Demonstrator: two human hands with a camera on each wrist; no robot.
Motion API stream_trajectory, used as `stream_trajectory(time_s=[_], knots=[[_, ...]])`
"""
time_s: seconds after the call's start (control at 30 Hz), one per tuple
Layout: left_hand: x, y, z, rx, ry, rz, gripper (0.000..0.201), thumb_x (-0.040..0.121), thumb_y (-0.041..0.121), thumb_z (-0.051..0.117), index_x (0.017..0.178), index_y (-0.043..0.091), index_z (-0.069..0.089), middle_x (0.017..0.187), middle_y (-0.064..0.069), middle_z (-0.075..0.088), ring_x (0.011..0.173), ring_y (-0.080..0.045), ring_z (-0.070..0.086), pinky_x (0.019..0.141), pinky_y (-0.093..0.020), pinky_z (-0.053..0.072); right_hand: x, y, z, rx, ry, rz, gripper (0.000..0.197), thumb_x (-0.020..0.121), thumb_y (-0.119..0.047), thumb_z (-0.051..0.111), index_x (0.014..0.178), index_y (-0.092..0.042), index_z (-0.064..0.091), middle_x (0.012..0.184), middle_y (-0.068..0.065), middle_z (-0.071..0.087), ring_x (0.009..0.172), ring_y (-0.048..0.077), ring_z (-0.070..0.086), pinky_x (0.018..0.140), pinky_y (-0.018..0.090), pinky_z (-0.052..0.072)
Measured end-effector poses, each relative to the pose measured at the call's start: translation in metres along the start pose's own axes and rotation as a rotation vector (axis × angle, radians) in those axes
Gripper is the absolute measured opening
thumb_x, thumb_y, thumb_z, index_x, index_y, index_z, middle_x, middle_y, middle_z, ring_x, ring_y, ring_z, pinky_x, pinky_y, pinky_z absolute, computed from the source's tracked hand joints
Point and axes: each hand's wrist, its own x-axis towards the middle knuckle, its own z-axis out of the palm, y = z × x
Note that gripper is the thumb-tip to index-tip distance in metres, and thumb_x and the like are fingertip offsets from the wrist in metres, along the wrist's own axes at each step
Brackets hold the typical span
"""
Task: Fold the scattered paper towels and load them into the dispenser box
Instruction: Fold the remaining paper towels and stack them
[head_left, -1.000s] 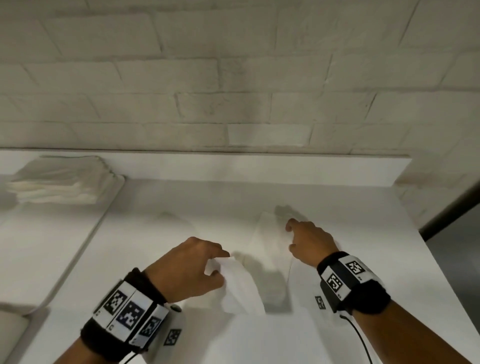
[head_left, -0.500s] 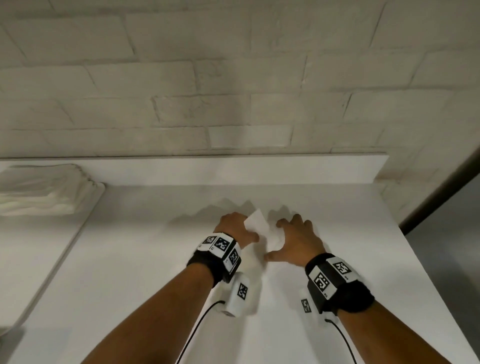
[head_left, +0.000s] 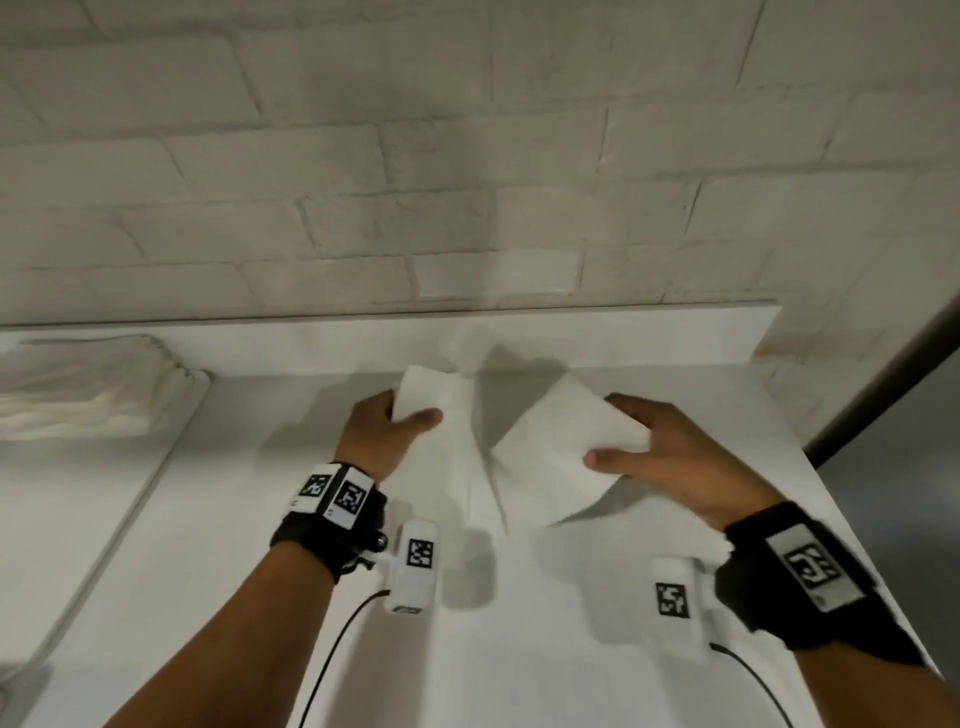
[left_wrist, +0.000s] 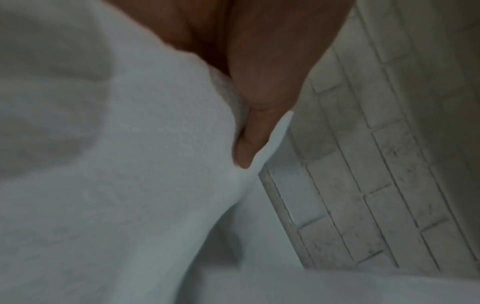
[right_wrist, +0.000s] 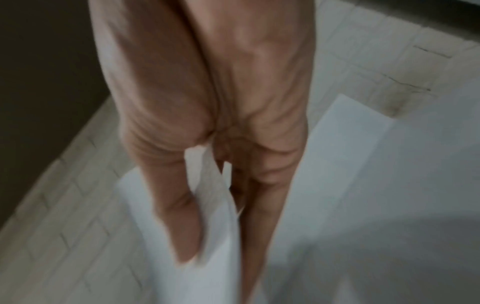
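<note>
Left hand (head_left: 387, 431) and right hand (head_left: 670, 462) each pinch the limp white paper towel (head_left: 550, 452) above the white table (head_left: 519, 649), where uneven pulling could tear or skew its fold.

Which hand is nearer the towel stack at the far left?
Left. The left hand pinches a paper towel at mid-table, one hand closer to the towel stack; the right hand holds the towel's other end, farther right.

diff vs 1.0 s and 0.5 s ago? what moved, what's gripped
Both hands now pinch the paper towel and hold it up off the counter, spread between them: left hand on its far left corner, right hand on its right edge. At 0.5 s ago the hands were close together on it, low on the counter. The towel stack at far left is unchanged.
</note>
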Motion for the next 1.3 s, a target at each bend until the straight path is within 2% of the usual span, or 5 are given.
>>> stream_trajectory(time_s=[0.2,0.57,0.8,1.0,1.3], knots=[[-0.045,0.027,-0.001,-0.116,0.049,0.115,0.02,0.086,0.033,0.076,0.078,0.015,0.072,0.078,-0.002,0.076,0.07,-0.015,0.068,0.065,-0.026,0.05,-0.007,-0.042,0.008,0.142,-0.137,-0.086,0.054,0.076,-0.002,0.076,0.126,-0.018,0.06,0.111,0.007,0.074,0.102,0.024,0.071,0.087,0.034,0.058],[-0.084,0.031,0.029,-0.764,-0.314,-0.139,0.054,0.095,0.064,0.049,0.129,0.025,0.065,0.121,-0.002,0.074,0.115,-0.022,0.069,0.105,-0.045,0.048,0.003,-0.005,0.068,0.063,0.313,-0.157,0.05,0.082,-0.014,0.078,0.119,-0.04,0.056,0.101,-0.008,0.069,0.091,0.008,0.067,0.078,0.024,0.055],[-0.074,0.022,0.033,-0.642,-0.209,-0.002,0.043,0.076,0.015,0.066,0.12,0.012,0.066,0.111,-0.01,0.076,0.106,-0.031,0.071,0.097,-0.048,0.055,-0.004,0.004,0.082,0.135,0.146,0.101,0.042,0.086,-0.057,0.055,0.122,-0.038,0.048,0.121,-0.009,0.057,0.112,0.01,0.058,0.102,0.042,0.047],[-0.075,0.031,0.034,-0.623,-0.424,-0.008,0.039,0.064,0.007,0.056,0.102,0.005,0.064,0.089,-0.008,0.069,0.083,-0.024,0.068,0.071,-0.033,0.053,-0.017,0.0,0.084,-0.018,0.054,0.1,0.023,0.089,-0.029,0.038,0.112,-0.029,0.035,0.111,0.012,0.057,0.101,0.031,0.058,0.093,0.049,0.047],[-0.1,0.034,0.029,-0.432,-0.206,0.272,0.028,0.093,-0.002,0.058,0.103,0.022,0.069,0.1,0.006,0.077,0.095,-0.011,0.071,0.083,-0.03,0.054,-0.039,-0.019,0.095,-0.003,0.227,-0.134,0.038,0.095,-0.001,0.039,0.115,-0.033,0.035,0.111,-0.012,0.055,0.099,0.012,0.058,0.084,0.033,0.05]])
